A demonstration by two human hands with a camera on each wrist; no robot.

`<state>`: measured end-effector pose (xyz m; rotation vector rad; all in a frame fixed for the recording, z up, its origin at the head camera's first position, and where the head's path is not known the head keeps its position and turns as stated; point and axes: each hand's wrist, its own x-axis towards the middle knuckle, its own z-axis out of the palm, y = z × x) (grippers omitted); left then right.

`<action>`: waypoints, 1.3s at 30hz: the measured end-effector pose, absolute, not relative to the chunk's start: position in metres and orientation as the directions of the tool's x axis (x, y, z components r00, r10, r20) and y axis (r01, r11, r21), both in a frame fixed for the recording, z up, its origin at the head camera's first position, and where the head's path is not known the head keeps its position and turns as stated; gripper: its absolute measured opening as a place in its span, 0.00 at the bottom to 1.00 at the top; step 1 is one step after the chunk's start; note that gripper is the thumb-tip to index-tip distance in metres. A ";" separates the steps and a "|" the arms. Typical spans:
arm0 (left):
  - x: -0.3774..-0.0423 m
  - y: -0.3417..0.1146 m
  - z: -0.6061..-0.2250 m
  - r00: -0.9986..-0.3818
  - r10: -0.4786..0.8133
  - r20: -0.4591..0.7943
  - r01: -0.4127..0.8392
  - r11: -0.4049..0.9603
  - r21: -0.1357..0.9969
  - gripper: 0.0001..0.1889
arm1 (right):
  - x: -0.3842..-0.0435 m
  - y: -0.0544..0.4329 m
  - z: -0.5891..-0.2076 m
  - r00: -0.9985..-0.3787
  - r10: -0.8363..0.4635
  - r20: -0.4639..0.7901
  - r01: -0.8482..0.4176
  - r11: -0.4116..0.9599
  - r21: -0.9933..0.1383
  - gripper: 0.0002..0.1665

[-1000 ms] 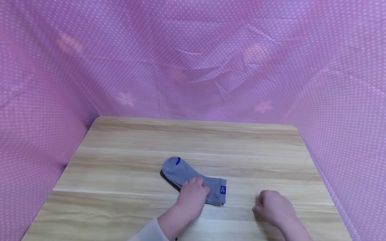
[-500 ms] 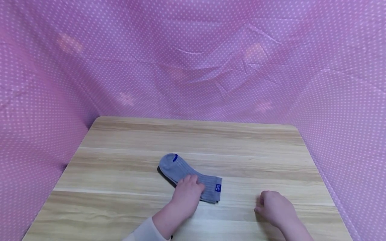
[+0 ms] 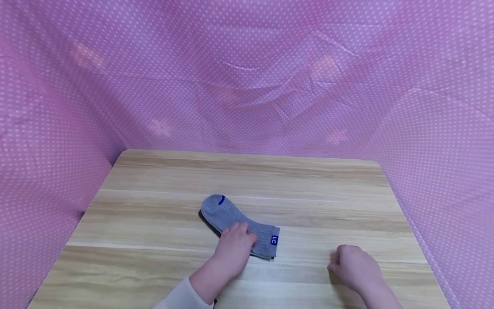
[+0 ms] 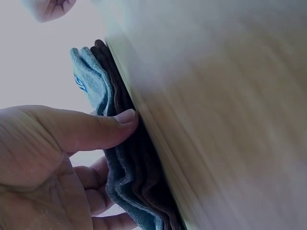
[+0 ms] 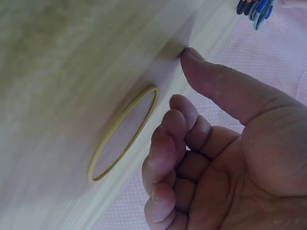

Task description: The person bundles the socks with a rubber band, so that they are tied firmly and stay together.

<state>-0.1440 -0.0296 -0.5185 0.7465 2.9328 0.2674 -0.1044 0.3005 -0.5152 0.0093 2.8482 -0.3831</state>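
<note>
A stack of folded grey ribbed socks [image 3: 266, 236] with blue LC labels lies on the table, with darker brown-black socks [image 4: 144, 172] beneath. My left hand [image 3: 233, 253] grips the stack at its near edge: the thumb presses against the side and the fingers bend over the top. To the right, my right hand [image 3: 356, 268] rests low over the table, fingers loosely curled and holding nothing. Beside those fingers a thin yellow rubber band [image 5: 109, 132] lies on the wood in the right wrist view; from the head view it is hidden.
The light wood-grain tabletop [image 3: 154, 180] has rounded far corners. Pink-purple polka-dot cloth [image 3: 247, 64] hangs behind it and along both sides.
The left hand and the sock stack have slid left and slightly away, staying together. The right hand has barely moved.
</note>
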 end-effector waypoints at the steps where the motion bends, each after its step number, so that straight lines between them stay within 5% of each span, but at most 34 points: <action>1: -0.144 -0.030 -0.519 -0.874 0.482 -0.057 0.464 0.864 0.197 0.12 | -0.104 0.301 -0.516 -0.964 -0.027 -0.263 0.044 0.965 -0.260 0.18; 31: -0.146 -0.034 -0.518 -0.835 0.545 -0.073 0.510 0.817 0.268 0.16 | -0.108 0.311 -0.516 -0.967 -0.005 -0.254 0.071 0.955 -0.287 0.11; 39: -0.147 -0.024 -0.510 -0.814 0.570 -0.111 0.523 0.803 0.285 0.19 | -0.109 0.317 -0.516 -0.957 0.024 -0.290 0.112 0.949 -0.293 0.16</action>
